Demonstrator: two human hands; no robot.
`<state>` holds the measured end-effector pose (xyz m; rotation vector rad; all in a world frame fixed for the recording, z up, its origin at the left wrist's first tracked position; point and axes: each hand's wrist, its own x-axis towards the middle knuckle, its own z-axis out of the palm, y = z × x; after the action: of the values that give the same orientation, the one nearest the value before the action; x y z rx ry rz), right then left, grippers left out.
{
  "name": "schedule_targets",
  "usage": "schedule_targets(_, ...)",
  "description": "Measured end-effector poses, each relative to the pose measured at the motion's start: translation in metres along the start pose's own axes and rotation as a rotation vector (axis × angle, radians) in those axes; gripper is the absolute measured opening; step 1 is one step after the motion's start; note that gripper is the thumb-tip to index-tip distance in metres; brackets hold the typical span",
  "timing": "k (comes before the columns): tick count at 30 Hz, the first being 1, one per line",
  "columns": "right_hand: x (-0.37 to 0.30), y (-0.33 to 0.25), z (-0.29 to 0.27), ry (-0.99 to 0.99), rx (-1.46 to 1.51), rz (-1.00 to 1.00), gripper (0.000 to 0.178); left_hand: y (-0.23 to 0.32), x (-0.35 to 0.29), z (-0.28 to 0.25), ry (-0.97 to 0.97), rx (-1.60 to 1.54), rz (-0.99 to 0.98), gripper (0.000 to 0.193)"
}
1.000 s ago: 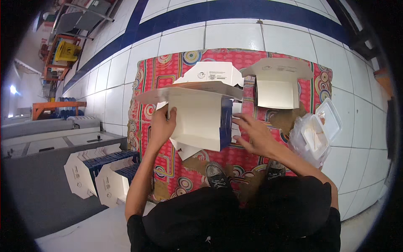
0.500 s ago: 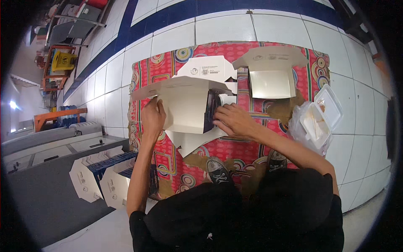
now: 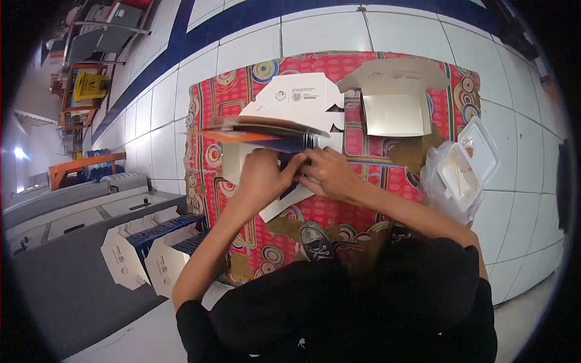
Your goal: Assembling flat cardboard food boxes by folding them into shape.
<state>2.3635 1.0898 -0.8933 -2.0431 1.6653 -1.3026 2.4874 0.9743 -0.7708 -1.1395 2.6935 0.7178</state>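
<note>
A cardboard box (image 3: pixel 266 136), dark blue and orange on its outer side, is tilted in front of me and smeared by motion. My left hand (image 3: pixel 263 174) is closed at its near side, its fingertips partly hidden. Close beside it, my right hand (image 3: pixel 328 174) pinches the box's right corner, and the two hands almost touch. Beneath the box lie flat white cardboard blanks (image 3: pixel 296 97) with printing and cut slots. A second box (image 3: pixel 396 115), folded up with its lid raised, stands to the right.
A red patterned mat (image 3: pixel 369 209) covers the tiled floor (image 3: pixel 327 30). On its right edge sit an open white foam container (image 3: pixel 463 175) and a plastic bag (image 3: pixel 436 181). Stacked folded boxes (image 3: pixel 151 242) stand at left, by a grey cabinet (image 3: pixel 60 278). My shoe (image 3: pixel 316 241) is near.
The box has turned so its dark blue and orange outside shows instead of its pale inside. My left hand has moved right from the box's left side, up close to my right hand.
</note>
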Motion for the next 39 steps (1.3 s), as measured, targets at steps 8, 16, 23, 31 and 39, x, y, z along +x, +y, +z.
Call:
schedule_targets(8, -0.004, 0.003, -0.003, -0.176, -0.127, 0.008, 0.035, -0.008, 0.025, 0.012, 0.114, 0.114, 0.133, 0.023)
schedule_targets(16, -0.006, 0.004, 0.007, -0.228, -0.332, -0.015, 0.040, -0.025, 0.036, 0.039, 0.142, 0.219, 0.143, 0.019)
schedule_targets(23, 0.003, 0.024, 0.010, -0.210, -0.274, -0.083, 0.040, -0.005, -0.001, -0.006, -0.064, 0.108, 0.037, 0.035)
schedule_targets(31, 0.008, 0.030, 0.015, -0.226, 0.105, 0.002, 0.042, -0.028, -0.027, 0.026, 0.045, 0.162, 0.159, 0.030)
schedule_targets(39, -0.001, 0.033, 0.000, -0.175, 0.272, 0.081, 0.026, -0.017, -0.024, 0.038, 0.207, 0.129, 0.239, 0.023)
